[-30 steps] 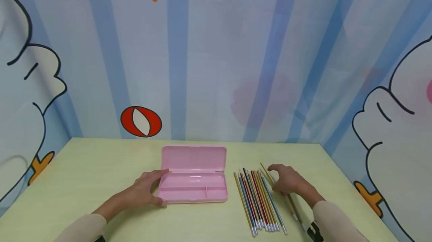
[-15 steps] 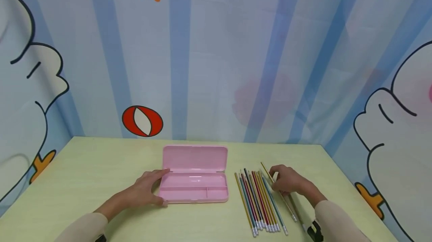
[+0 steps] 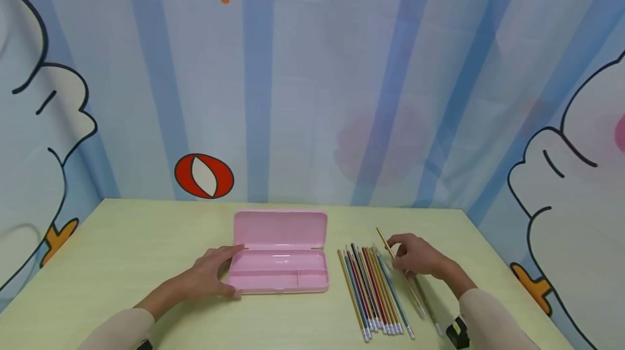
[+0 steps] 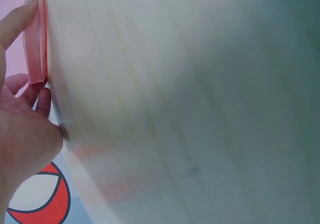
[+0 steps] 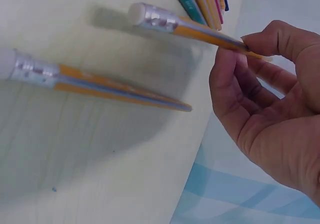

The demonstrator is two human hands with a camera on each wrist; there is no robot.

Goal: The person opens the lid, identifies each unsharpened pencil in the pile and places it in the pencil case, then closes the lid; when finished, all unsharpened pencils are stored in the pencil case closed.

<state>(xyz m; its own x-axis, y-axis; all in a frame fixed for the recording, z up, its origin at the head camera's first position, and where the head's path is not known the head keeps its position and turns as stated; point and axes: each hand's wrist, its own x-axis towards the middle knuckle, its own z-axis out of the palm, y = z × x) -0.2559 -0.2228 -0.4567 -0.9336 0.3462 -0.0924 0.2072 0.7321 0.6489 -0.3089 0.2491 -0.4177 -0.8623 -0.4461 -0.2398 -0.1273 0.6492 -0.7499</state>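
An open pink pencil case [image 3: 280,229] lies on the table, its lid folded back and its compartments bare. My left hand [image 3: 207,275] holds the case's left end, thumb at the front corner and fingers toward the hinge. In the right wrist view, the thumb and index finger of my right hand [image 5: 272,94] pinch a yellow pencil [image 5: 200,33] near its far end, its eraser end raised off the table. Another yellow pencil [image 5: 115,89] lies beside it on the tabletop. To the left of my right hand, several pencils [image 3: 373,285] of mixed colours lie side by side, erasers toward me.
The pale yellow table [image 3: 161,230] ends against a blue striped curtain [image 3: 312,95] with cartoon drawings. The pencil row lies just right of the case.
My right hand has taken hold of the yellow pencil and lifted it slightly off the table. The left hand and the case have stayed in place.
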